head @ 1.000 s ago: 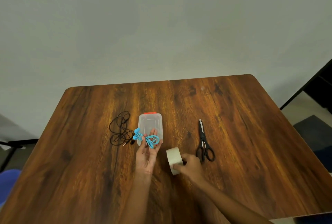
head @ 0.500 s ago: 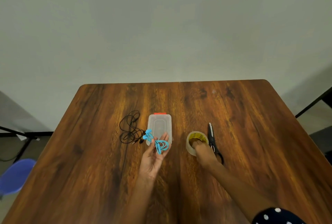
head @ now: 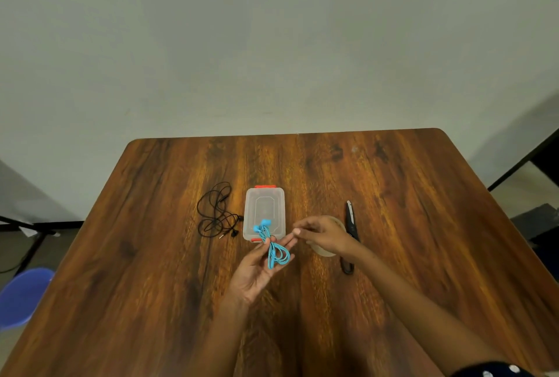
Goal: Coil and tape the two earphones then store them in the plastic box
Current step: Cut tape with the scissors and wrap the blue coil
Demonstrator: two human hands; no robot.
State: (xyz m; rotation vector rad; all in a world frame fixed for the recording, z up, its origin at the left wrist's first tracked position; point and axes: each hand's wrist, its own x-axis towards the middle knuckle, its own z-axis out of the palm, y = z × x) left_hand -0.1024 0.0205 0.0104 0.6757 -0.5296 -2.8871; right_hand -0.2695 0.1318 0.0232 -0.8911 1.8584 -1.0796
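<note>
Head view: your left hand holds the coiled blue earphone just before the closed plastic box; no tape on it that shows. Your right hand, fingers pinched (on what, you cannot tell), hovers over the tape roll. The black earphone lies loose on the surface, untaped; both remain unstored.

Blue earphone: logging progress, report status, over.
Left hand holds blue earphone, coiled, untaped. Right hand reaching over, grip unclear. Black earphone loose; plastic box lidded.

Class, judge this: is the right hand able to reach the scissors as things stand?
Probably yes. The right hand hovers just beside the scissors, holds nothing visible, and only the tape roll lies beneath it.
</note>
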